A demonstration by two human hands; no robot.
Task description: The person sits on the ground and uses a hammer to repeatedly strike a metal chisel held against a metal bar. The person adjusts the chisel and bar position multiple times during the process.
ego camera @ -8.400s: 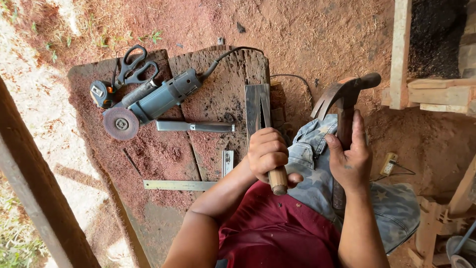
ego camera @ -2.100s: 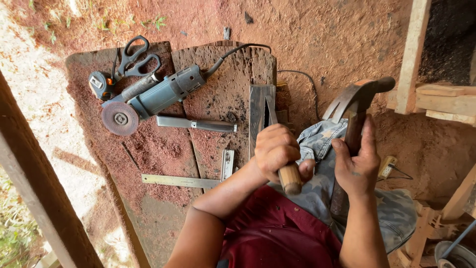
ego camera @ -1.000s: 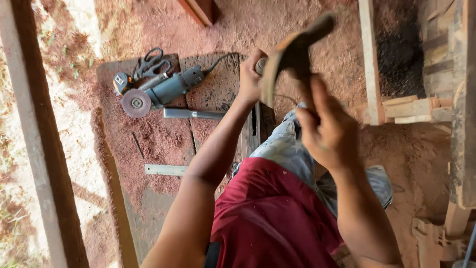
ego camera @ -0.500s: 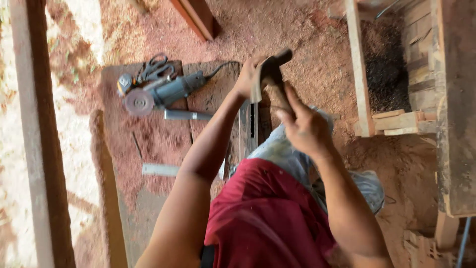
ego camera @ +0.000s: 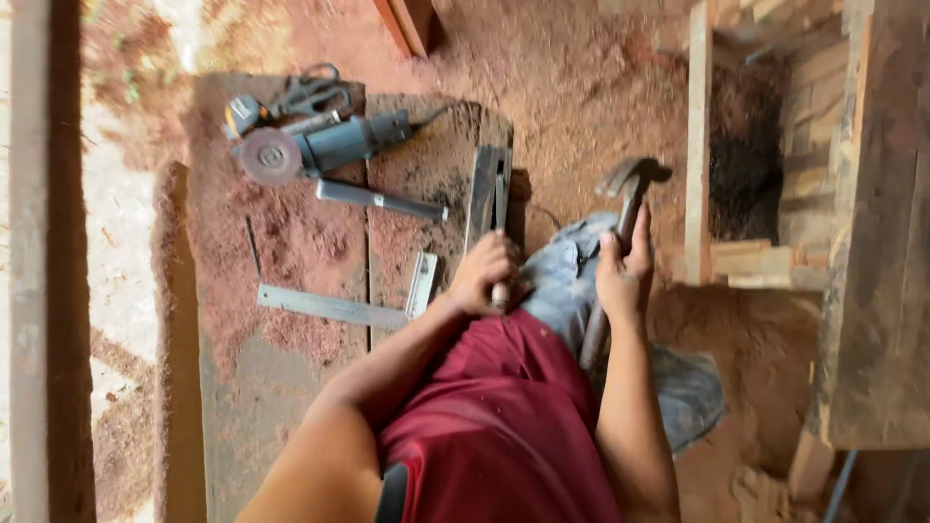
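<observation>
Gripping a wooden chisel handle (ego camera: 500, 293), my left hand (ego camera: 481, 274) is wrapped shut around it at the near edge of the dusty plank bench (ego camera: 291, 242); the tool's long axis runs away from me, in line with the dark metal bars (ego camera: 487, 189) lying just beyond the knuckles; the blade itself I cannot make out. My right hand (ego camera: 623, 276) is clamped on the shaft of a claw hammer (ego camera: 620, 232), head up and tilted away, standing near the chisel on its right side, over my grey-trousered knee; so the hammer head sits above and to the right of the handle's butt, the right hand being the nearer one to strike. Farther left on the bench lie an angle grinder (ego camera: 325, 147), scissors (ego camera: 308, 92) and a steel square (ego camera: 334, 307).
</observation>
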